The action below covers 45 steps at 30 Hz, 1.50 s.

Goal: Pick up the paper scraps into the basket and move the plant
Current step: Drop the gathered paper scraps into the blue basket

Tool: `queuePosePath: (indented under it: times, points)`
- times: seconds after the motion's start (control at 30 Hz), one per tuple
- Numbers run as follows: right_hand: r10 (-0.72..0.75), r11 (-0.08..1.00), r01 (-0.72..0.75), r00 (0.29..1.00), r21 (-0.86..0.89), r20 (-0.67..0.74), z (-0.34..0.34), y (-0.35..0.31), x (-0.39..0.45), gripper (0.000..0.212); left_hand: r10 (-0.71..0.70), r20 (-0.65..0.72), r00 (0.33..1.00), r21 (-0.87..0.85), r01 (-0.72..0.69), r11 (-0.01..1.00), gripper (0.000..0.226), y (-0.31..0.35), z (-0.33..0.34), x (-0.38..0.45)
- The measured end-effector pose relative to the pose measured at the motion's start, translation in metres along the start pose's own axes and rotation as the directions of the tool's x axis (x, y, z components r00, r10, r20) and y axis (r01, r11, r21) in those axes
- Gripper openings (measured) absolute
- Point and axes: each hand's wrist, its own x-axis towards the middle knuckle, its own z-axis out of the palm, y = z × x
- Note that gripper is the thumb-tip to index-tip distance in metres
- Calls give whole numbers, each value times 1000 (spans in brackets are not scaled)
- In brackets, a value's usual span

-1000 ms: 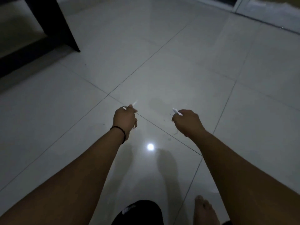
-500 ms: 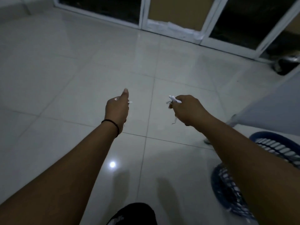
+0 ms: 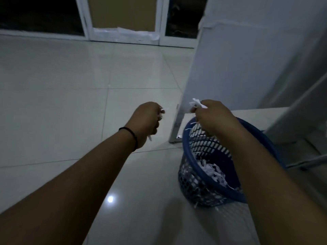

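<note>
A blue plastic mesh basket point(image 3: 187, 183) stands on the pale tiled floor at the right, with a heap of white shredded paper point(image 3: 213, 171) inside. My right hand point(image 3: 215, 116) hovers over the basket's far rim, shut on white paper scraps point(image 3: 196, 104) that stick out above the fingers. To the left of the basket, above the floor, my left hand point(image 3: 146, 121) is fisted on more paper scraps point(image 3: 161, 111); a black band circles its wrist. No plant is in view.
A white cabinet or appliance point(image 3: 247, 64) rises just behind the basket, its lower corner point(image 3: 174, 137) near the rim. White-framed glass doors point(image 3: 123, 20) run along the far wall. Glossy tiles point(image 3: 62, 103) stretch out to the left.
My view has swung right, so the basket now lies under my right hand. Both hands kept hold of their scraps and moved toward the basket.
</note>
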Motion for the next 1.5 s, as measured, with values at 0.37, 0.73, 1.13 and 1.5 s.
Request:
queuePosePath:
  times: [0.37, 0.73, 1.13, 1.5]
  points:
    - [277, 960, -278, 960, -21, -46, -76, 141, -10, 46, -28, 227, 973, 461, -82, 884, 21, -30, 153, 1]
    - [407, 840, -416, 908, 349, 103, -82, 157, -23, 60, 30, 272, 962, 576, -188, 796, 32, -27, 149, 10]
    - [300, 953, -304, 941, -1, -159, -59, 118, -66, 31, 77, 251, 965, 371, -169, 913, 15, -10, 95, 2]
    - [-109, 979, 84, 986, -185, -127, -22, 92, -86, 28, 251, 29, 967, 432, -239, 869, 20, -17, 58, -50]
